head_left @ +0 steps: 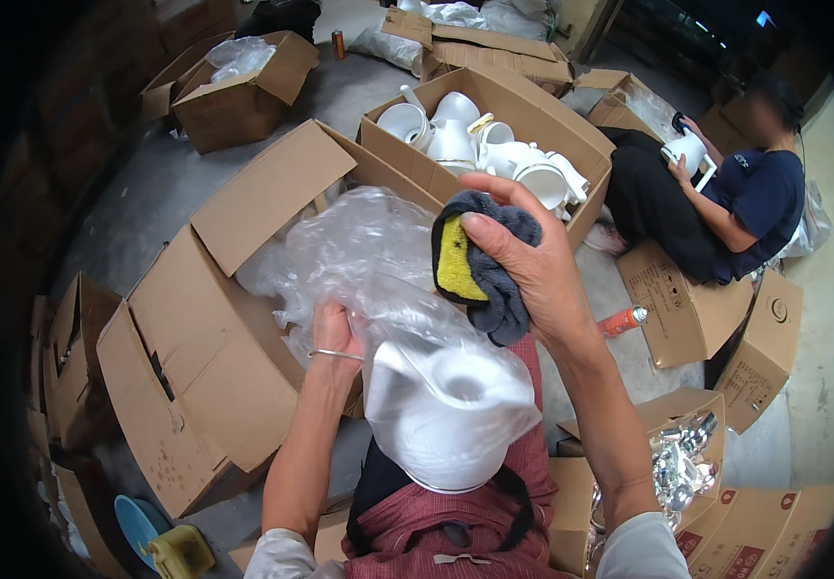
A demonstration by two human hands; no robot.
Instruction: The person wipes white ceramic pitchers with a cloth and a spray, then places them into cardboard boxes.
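A white pot body [453,427] with a round opening rests at my lap, wrapped in a clear plastic bag [366,253]. My left hand [336,334], with a bangle at the wrist, grips the bag beside the pot; its fingertips are hidden by the plastic. In my right hand [525,246] is a bunched grey and yellow microfibre cloth [486,264], held above the pot and apart from it. Beyond my hands, an open cardboard box [410,170] holds several white pots [452,145]. More clear plastic spills from the flapped carton [207,347] on my left.
At the right, a seated person [757,181] holds a white pot [688,152] and a dark cloth. An orange spray can [621,322] is near my right forearm. Shiny silver parts [681,463] fill a box at lower right. A blue basin [138,525] and yellow jug [182,551] stand lower left.
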